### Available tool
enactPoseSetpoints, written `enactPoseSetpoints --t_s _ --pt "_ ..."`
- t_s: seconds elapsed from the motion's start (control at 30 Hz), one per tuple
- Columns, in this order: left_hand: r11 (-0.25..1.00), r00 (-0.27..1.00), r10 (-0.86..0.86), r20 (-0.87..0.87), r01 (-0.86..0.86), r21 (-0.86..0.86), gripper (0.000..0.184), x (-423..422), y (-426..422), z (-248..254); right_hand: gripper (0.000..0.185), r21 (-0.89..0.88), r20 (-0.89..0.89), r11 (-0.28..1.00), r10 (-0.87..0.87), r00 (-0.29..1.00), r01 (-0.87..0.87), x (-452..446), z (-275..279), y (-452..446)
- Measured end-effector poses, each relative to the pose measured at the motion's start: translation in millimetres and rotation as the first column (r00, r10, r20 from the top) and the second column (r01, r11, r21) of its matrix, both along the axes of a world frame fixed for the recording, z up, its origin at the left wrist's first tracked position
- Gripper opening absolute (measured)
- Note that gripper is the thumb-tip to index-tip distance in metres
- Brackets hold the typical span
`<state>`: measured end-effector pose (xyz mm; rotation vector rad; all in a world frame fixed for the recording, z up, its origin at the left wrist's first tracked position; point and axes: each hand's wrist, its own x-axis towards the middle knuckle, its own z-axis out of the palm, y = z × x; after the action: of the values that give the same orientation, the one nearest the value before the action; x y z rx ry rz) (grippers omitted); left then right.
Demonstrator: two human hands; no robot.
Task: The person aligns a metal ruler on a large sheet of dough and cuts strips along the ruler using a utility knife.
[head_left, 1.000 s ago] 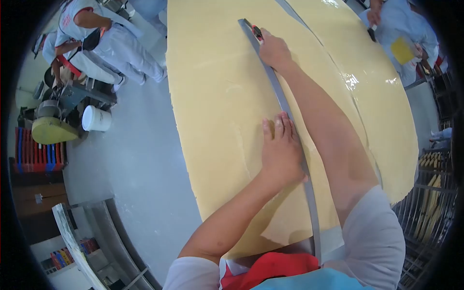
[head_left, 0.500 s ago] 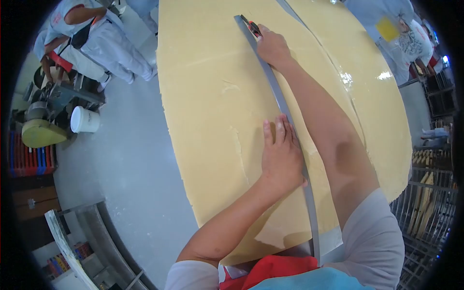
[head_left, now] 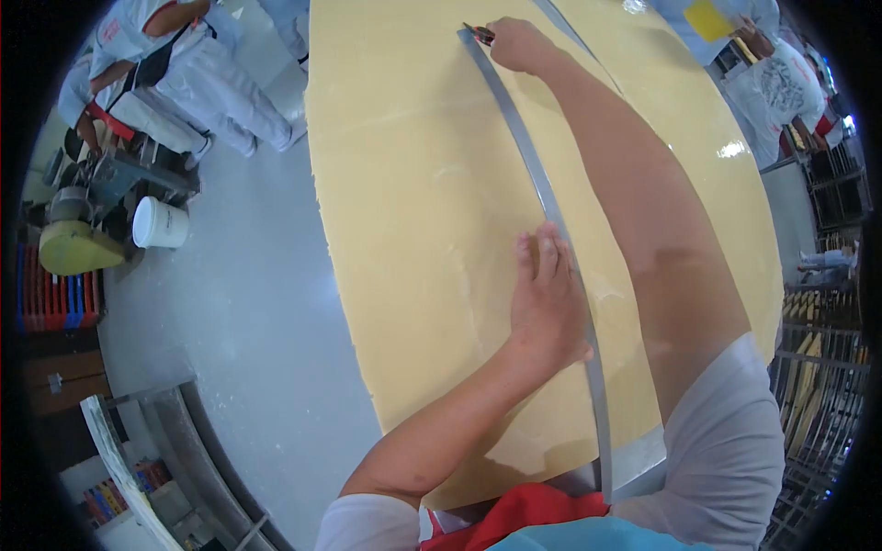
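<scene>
Between the near edge and middle of the table [head_left: 643, 456], resting the left hand [head_left: 551, 308], flat with fingers extended, partly on a long metal strip [head_left: 528, 147] and partly on the yellow sheet [head_left: 404, 202] spread out to the left edge. Toward the far edge, clamping the right hand [head_left: 519, 44] around a small cutter [head_left: 480, 35] at the strip's far end, well apart from the left. Probably starting a cut along the strip. Calls next for pinning the strip firmly and drawing the cutter evenly toward the near edge. Cannot tell whether already through.
</scene>
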<state>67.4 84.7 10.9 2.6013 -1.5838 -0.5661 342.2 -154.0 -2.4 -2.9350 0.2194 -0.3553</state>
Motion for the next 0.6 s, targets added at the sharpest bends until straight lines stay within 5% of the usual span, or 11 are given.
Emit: enactPoseSetpoints --t_s 0.07,0.1,0.23,0.3,0.6 --pt "1.0 1.0 0.009 0.022 -0.009 -0.017 0.132 -1.9 1.1 -4.3 0.025 0.163 -0.32 0.968 -0.129 0.939 0.189 -13.3 35.8 19.9" --pt "1.0 1.0 0.011 0.015 -0.011 -0.019 0.132 -2.3 1.6 -6.3 0.025 0.256 -0.328 0.946 -0.107 0.939 0.197 -17.9 38.9 17.4" --pt "1.0 0.999 0.018 0.027 -0.018 0.004 0.129 -0.9 0.9 0.5 0.025 0.205 -0.388 0.953 -0.131 0.912 0.224 -53.9 41.8 22.6" --pt "1.0 1.0 -0.003 0.0 0.003 0.017 0.128 -2.0 1.1 4.3 0.026 0.159 -0.296 0.986 0.004 0.955 0.045 -86.0 39.9 26.3" --pt "0.997 0.995 0.028 0.097 -0.035 0.072 0.132 -11.9 -2.6 3.1 0.031 0.125 -0.357 0.99 -0.019 0.934 0.068 -262.8 31.5 67.9"
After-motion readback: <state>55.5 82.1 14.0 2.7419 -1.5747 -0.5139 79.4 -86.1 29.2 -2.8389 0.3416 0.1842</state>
